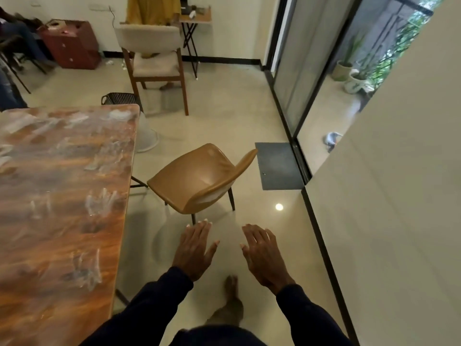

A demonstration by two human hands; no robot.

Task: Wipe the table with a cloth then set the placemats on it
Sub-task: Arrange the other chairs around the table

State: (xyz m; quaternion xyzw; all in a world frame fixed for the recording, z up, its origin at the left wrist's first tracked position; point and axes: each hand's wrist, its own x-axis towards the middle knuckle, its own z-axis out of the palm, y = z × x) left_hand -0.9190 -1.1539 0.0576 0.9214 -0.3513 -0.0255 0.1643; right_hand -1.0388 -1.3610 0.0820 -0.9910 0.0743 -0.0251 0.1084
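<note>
There is one big wooden table [62, 196]. It fills the left side of the view. Its top is brown and shiny, with many pale smears on it. The table is the thing to be wiped, and it sits to the left of both hands, not touching them.

There is one tall white wall [399, 196] on the right. Beside it is one glass door [299, 58].

There are two chairs. One tan chair [197, 178] stands just beside the table's long edge, turned away from it. One wooden chair [152, 53] with a cream seat and back stands farther off, past the table's far corner.

There is one red cabinet [72, 46] by the far wall. There is one grey mat [278, 166] lying flat on the floor by the glass door. There is one little side table [195, 18] with thin black legs behind the wooden chair. There is one black basket [119, 98] on the floor at the table's far corner.

There are two hands, both in dark sleeves. The left hand [194, 248] and the right hand [264, 255] are held out flat over the floor, palms down. Their fingers are straight. They hold nothing. The two hands are near each other but apart. They are close to the tan chair, but do not touch it.

There are two plant pots [343, 69] outside the glass.

There is one bare foot [230, 303] on the floor below the hands. It looks blurry.
</note>
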